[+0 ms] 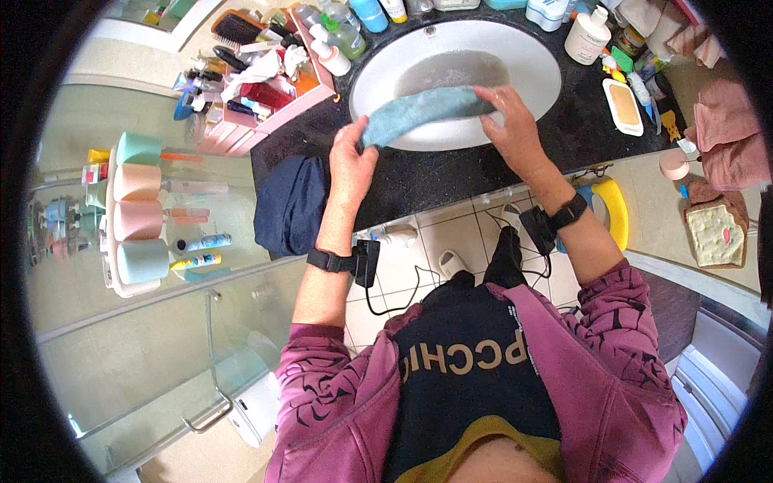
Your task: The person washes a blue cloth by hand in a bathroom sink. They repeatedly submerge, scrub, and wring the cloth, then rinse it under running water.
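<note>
A teal cloth (426, 110), folded into a long band, stretches between my two hands above the front part of a white oval washbasin (540, 78). My left hand (353, 160) grips its left end, thumb and fingers pinched around it. At the other end, my right hand (512, 125) holds the cloth between thumb and fingers. Greyish, slightly foamy water (450, 71) stands in the basin behind the cloth. Both wrists carry black straps with small boxes and cables.
A pink organizer (266, 121) full of toiletries stands left on the black countertop (423, 175), with dark blue fabric (291, 205) near its front edge. Right of the basin are a white pump bottle (587, 36) and a soap dish (623, 107). Cups (140, 218) hang left.
</note>
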Available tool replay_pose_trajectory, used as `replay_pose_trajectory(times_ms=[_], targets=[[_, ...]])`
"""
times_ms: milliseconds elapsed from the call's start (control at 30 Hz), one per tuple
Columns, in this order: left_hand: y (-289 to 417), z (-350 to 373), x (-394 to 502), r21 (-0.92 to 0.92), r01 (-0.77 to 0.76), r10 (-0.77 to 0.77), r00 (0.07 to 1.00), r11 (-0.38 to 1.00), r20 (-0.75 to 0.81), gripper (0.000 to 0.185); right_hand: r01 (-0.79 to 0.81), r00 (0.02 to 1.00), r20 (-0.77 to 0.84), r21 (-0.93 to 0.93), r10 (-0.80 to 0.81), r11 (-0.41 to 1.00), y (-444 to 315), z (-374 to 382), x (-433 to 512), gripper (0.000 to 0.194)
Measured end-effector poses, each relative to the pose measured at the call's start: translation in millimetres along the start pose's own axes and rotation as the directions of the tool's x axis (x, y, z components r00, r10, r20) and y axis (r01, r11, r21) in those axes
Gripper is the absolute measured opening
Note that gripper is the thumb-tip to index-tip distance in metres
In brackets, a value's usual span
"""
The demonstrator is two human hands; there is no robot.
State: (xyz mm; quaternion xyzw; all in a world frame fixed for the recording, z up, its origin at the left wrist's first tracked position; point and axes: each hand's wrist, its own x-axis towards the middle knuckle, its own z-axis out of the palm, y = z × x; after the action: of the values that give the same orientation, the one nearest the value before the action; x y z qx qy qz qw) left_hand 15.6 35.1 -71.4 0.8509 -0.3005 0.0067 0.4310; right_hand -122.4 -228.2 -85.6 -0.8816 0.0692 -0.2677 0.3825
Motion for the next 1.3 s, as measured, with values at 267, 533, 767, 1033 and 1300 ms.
replay_pose_trajectory(times_ms=[267, 533, 767, 1033, 1300], targets=[[-15, 16, -87, 0.259, -0.060, -0.014, 0.962, 0.964, 0.274, 0.038, 0.013, 0.952, 0.294, -0.297, 0.079, 0.955, 6, 9, -72, 0.024], [-21, 10, -44, 0.002, -0.133, 0.132, 0.981, 0.991, -0.140, 0.014, -0.322, 0.946, 0.170, 0.381, 0.276, 0.867, 16, 16, -26, 0.015], [-17, 43, -20, -0.834, 0.532, -0.557, 0.741, 0.145, 0.375, 0.037, -0.780, 0.522, 0.515, 0.610, 0.680, 0.138, 5, 45, 9, 0.039], [-30, 81, -9, -0.784, 0.511, -0.437, 0.651, -0.352, 0.620, 0.037, -0.514, 0.839, 0.404, 0.807, 0.364, 0.291, -53, 92, 9, 0.026], [14, 103, 7, -0.864, 0.409, -0.588, 0.635, -0.293, 0.500, 0.043, -0.399, 0.898, 0.014, 0.443, 0.439, 0.803, -54, 116, 24, 0.032]])
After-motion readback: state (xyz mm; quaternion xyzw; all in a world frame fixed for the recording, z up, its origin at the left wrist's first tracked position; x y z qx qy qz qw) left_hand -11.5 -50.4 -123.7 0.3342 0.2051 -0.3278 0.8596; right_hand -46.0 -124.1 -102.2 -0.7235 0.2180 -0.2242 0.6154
